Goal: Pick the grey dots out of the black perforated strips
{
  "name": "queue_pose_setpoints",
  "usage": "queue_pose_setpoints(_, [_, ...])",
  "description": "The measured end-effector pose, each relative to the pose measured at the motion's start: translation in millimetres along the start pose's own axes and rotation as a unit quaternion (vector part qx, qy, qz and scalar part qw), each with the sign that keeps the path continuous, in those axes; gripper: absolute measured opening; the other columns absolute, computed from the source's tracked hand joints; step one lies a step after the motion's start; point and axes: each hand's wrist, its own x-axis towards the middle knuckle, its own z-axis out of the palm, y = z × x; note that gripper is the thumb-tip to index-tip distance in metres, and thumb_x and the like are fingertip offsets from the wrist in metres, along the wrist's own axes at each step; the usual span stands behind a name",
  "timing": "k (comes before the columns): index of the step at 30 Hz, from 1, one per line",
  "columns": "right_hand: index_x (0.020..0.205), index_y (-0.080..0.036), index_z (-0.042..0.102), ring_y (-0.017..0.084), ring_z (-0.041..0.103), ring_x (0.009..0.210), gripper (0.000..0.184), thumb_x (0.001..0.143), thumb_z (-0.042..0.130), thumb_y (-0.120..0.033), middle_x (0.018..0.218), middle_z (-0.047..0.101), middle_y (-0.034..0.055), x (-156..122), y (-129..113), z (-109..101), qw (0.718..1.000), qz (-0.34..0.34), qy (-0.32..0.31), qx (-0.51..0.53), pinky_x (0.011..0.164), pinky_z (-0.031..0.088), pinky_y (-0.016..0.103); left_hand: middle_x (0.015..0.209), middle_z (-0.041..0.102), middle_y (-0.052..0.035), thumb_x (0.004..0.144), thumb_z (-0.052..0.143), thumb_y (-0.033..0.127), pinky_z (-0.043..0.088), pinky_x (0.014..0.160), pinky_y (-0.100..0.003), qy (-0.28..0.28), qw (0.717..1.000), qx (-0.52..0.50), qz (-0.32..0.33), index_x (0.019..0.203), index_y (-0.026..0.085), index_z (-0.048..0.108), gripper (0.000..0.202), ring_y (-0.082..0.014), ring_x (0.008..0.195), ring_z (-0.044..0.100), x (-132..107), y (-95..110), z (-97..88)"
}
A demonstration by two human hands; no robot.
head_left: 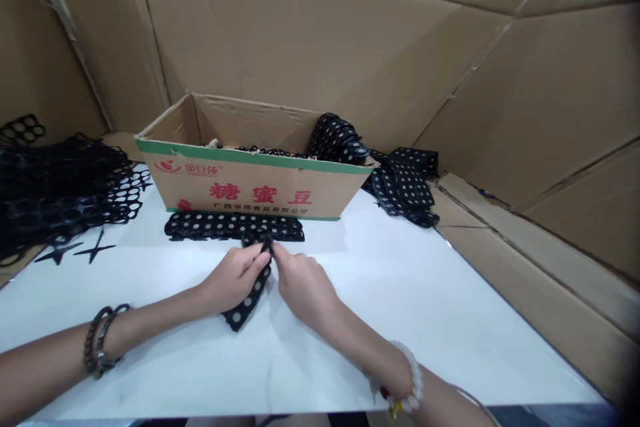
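Left hand (240, 277): closed, fingers curled under, thumb laid along the top; it grips a black dotted strip (243, 313). Right hand (305, 283): mostly closed, fingers folded inward, the foremost fingertip touching the strip's upper end beside my left thumb. Whether it pinches the strip or only presses on it, I cannot tell; the thumb is hidden.

Position of strip: between my hands, slanting over the white tabletop (425, 327), its lower end jutting out below my left hand. Material: flat, thin, apparently flexible; pale round spots in rows, edge slightly scalloped.

Just beyond my hands, a layered dotted stack (200, 224) lies lengthwise along the foot of an open cardboard box (255, 180). Box: brown walls, green-banded edges, red and black Chinese lettering. Inside, small black rings (260, 151) show above the front rim; a curved dotted bundle (333, 138) leans at the right end. Right of the box: a loose heap of dotted strips (403, 183), overlapping and bent.

Far left: a tangled pile of black perforated sheets (60, 180), round-holed like netting. Near it, two four-pointed black pieces (95, 251), slender-armed, lie separately.
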Motion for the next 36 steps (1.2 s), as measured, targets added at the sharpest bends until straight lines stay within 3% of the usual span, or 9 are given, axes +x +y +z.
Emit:
queue_pose_setpoints(3, [0.108,-0.024,0.047,0.017,0.057,0.064,0.030,0.091,0.024,-0.022,0.074,0.062,0.0036,4.9,11.7,-4.8,0.999,0.018,0.020,0.035,0.051,0.027,0.024,0.061,0.040,0.0045,0.087,0.032,0.041,0.030,0.054,-0.022,0.035,0.995,-0.082,-0.053,0.068,0.018,0.039,0.031,-0.0106,0.058,0.037,4.9,0.8,-1.5])
queue_pose_setpoints(7, [0.103,-0.025,0.050,0.017,0.057,0.065,0.028,0.091,0.025,-0.025,0.075,0.062,0.0025,8.0,19.9,-6.0,0.997,0.017,0.042,0.065,0.054,0.027,0.024,0.061,0.037,0.0050,0.085,0.037,0.044,0.030,0.054,-0.022,0.026,0.988,-0.118,-0.092,0.068,0.017,0.041,0.031,-0.0104,0.058,0.036,9.0,-1.7,-1.4])
queue_pose_setpoints(13, [0.103,-0.025,0.052,0.018,0.057,0.066,0.029,0.090,0.026,-0.024,0.077,0.063,0.0029,9.8,21.4,-4.8,0.996,0.031,0.054,0.057,0.056,0.029,0.025,0.065,0.040,0.0042,0.085,0.037,0.043,0.031,0.057,-0.022,0.032,0.988,-0.122,-0.086,0.072,0.017,0.044,0.029,-0.0111,0.061,0.038,9.7,-2.0,-1.4])
queue_pose_setpoints(19, [0.109,-0.023,0.049,0.020,0.058,0.071,0.030,0.089,0.027,-0.021,0.088,0.064,0.0066,15.5,54.8,-21.9,0.978,0.135,0.134,0.087,0.059,0.033,0.026,0.058,0.035,0.0050,0.086,0.034,0.042,0.028,0.054,-0.023,0.021,0.996,-0.062,-0.063,0.064,0.018,0.035,0.033,-0.0110,0.057,0.034,1.2,0.5,2.0])
queue_pose_setpoints(22, [0.114,-0.024,0.045,0.017,0.058,0.070,0.031,0.092,0.024,-0.027,0.087,0.064,0.0041,9.1,51.7,-25.6,0.976,0.039,0.137,0.163,0.059,0.035,0.024,0.058,0.036,0.0049,0.086,0.034,0.044,0.029,0.054,-0.023,0.013,0.995,-0.067,-0.079,0.063,0.018,0.035,0.034,-0.0113,0.057,0.035,0.0,-0.1,3.8])
queue_pose_setpoints(26, [0.125,-0.026,0.037,0.015,0.054,0.059,0.035,0.092,0.025,-0.028,0.071,0.062,0.0011,-2.0,26.4,-19.6,0.985,-0.073,0.059,0.146,0.052,0.031,0.021,0.065,0.047,0.0029,0.085,0.036,0.040,0.035,0.060,-0.024,0.013,0.988,-0.122,-0.092,0.071,0.018,0.044,0.028,-0.0140,0.066,0.045,2.0,-0.6,2.4])
queue_pose_setpoints(32, [0.135,-0.026,0.029,0.016,0.055,0.056,0.043,0.092,0.026,-0.025,0.064,0.060,0.0019,-6.2,15.9,-9.1,0.996,-0.080,0.024,0.003,0.047,0.022,0.023,0.070,0.053,0.0020,0.084,0.037,0.030,0.038,0.071,-0.026,0.001,0.988,-0.130,-0.084,0.073,0.018,0.048,0.020,-0.0165,0.077,0.050,2.6,-1.4,0.5])
queue_pose_setpoints(36, [0.138,-0.027,0.022,0.016,0.055,0.056,0.056,0.084,0.033,-0.013,0.064,0.060,0.0013,-4.5,15.6,-6.9,0.995,-0.080,0.000,-0.057,0.045,0.018,0.025,0.071,0.053,0.0024,0.085,0.036,0.031,0.039,0.071,-0.026,-0.001,0.990,-0.116,-0.076,0.076,0.018,0.048,0.020,-0.0160,0.076,0.050,2.1,-2.0,1.7])
